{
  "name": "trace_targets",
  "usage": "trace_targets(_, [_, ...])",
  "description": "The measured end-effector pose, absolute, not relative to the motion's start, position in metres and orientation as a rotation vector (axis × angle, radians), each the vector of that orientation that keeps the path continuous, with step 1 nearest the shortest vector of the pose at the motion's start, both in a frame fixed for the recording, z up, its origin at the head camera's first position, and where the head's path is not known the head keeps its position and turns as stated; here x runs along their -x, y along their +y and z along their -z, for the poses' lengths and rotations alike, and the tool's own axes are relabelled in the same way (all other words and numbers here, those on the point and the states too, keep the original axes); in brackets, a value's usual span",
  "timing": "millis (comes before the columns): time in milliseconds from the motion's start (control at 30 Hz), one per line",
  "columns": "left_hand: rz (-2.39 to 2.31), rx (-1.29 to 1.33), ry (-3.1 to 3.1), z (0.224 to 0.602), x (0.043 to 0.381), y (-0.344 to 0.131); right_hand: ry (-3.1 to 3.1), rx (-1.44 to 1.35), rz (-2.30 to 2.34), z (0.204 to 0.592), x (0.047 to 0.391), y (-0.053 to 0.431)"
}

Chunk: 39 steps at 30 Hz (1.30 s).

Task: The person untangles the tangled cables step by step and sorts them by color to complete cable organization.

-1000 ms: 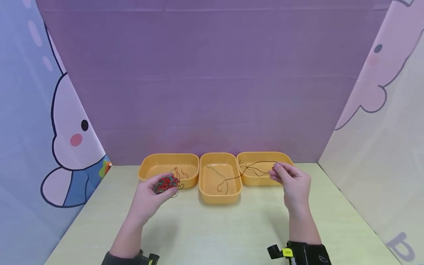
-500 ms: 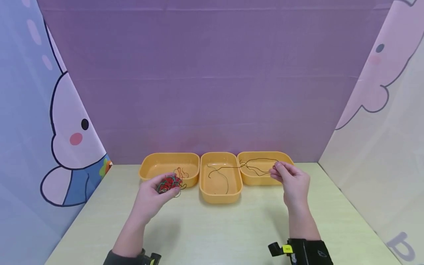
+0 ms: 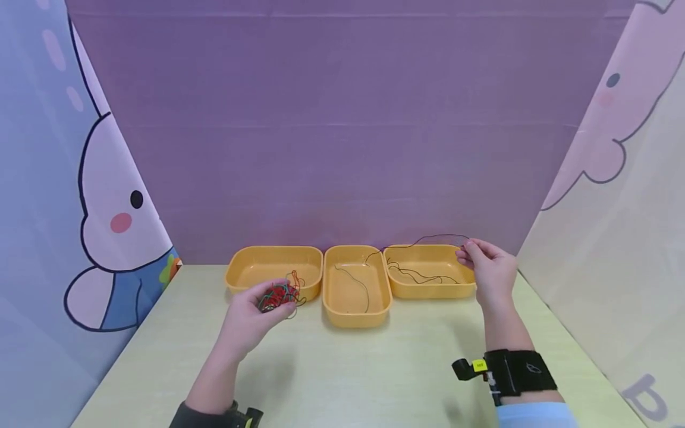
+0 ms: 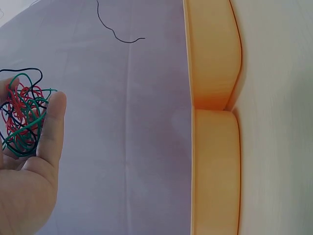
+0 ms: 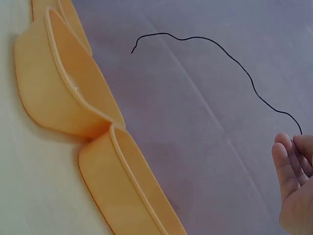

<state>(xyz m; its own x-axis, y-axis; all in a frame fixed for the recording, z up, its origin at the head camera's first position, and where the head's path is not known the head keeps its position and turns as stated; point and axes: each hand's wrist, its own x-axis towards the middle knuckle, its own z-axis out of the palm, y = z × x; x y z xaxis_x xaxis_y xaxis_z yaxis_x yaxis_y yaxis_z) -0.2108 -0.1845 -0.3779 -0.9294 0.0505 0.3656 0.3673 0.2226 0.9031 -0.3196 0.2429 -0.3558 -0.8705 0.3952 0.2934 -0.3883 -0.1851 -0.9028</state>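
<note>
My left hand (image 3: 251, 321) holds a tangled bundle of thin red, green and black wires (image 4: 22, 117) between thumb and fingers, in front of the left bin. At the right, my right hand (image 3: 492, 273) pinches one end of a single black wire (image 5: 237, 61). That wire arcs leftward in the air above the right bin, its free end over the middle bin. Several dark wires (image 3: 423, 277) lie in the right yellow bin (image 3: 433, 291). One thin wire (image 3: 355, 280) rests in the middle yellow bin (image 3: 357, 321).
The left yellow bin (image 3: 257, 255) stands beside the middle one, partly hidden by the left hand and the bundle. All the bins sit at the back of a pale table (image 3: 348, 374), before a purple backdrop (image 3: 348, 131). Printed side panels (image 3: 631, 255) flank the table.
My right hand has moved up and to the right, drawing the black wire away from the wires in the right bin. The left hand with its bundle has shifted slightly right.
</note>
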Motion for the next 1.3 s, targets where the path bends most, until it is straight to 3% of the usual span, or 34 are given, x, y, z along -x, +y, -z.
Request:
trace_targets(567, [1.756, 0.379, -2.293, 0.382, 0.211, -0.18, -1.872, 0.391, -1.937, 0.37, 0.357, 0.286])
trace_targets(1300, [1.699, 0.34, -2.322, 0.381, 0.207, -0.182, -2.013, 0.442, -1.898, 0.405, 0.38, 0.283])
